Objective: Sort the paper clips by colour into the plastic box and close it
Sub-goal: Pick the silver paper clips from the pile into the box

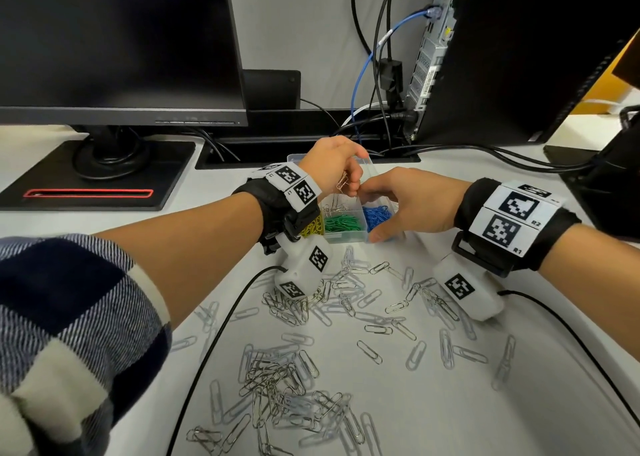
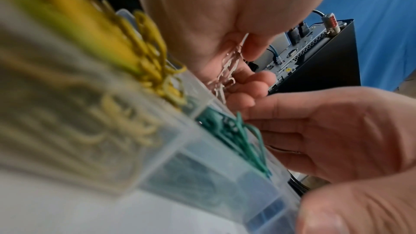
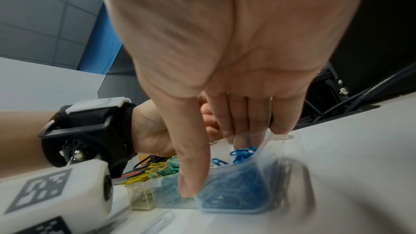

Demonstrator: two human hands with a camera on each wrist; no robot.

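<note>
Head view, left to right: monitor (image 1: 114,43) is standing at the far left on its black base (image 1: 86,175), and a checked sleeve (image 1: 69,334) is filling the near left corner. Left hand (image 1: 329,164) is hanging over the plastic box (image 1: 346,235), fingers curled, pinching a bunch of silver clips (image 1: 343,181) above the back compartments. Yellow clips (image 1: 313,228), green clips (image 1: 344,222) and blue clips (image 1: 375,214) are sitting in the front row, left to right. Right hand (image 1: 412,202) is gripping the box's right end, thumb pressing the front wall, fingers reaching over the rim into the blue side. Loose silver clips (image 1: 294,379) are lying scattered over the near surface (image 1: 450,403), crossed by two black wrist cables (image 1: 214,337). Computer tower (image 1: 502,57) with its trailing cords is crowding the far right; box is sitting mid-surface, lid open.
</note>
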